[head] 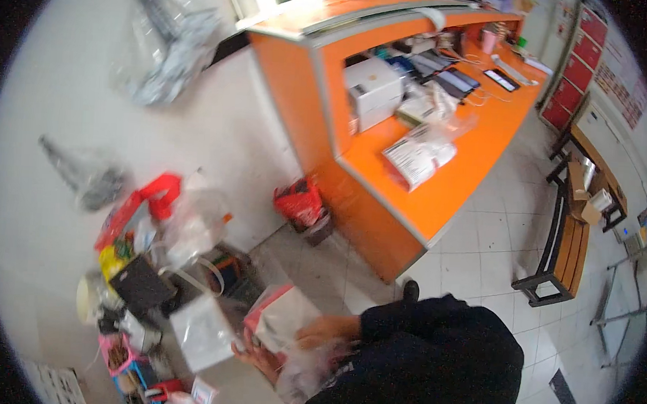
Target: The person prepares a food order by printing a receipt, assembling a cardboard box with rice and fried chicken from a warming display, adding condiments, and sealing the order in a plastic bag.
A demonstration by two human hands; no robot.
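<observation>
A white package with a red edge (287,318) is held in front of my dark-sleeved body, blurred by motion. The fingers of my left hand (260,358) curl around its lower end. My right hand (325,332) lies against the package's near side; blur hides whether its fingers grip. Crumpled clear plastic (306,374) hangs below the two hands. Just beyond my left hand is a white square box or lid (202,333) with a glossy top, beside a pale tabletop (237,389).
Against the wall are a dark box (142,284), a red bag (139,206) and pink and blue baskets (118,351). An orange counter (467,176) carries a plastic-wrapped package (419,155), a white box (374,92) and phones. A red-lined bin (304,206) stands beside it. Right are a slatted bench (567,258) and red lockers (577,72).
</observation>
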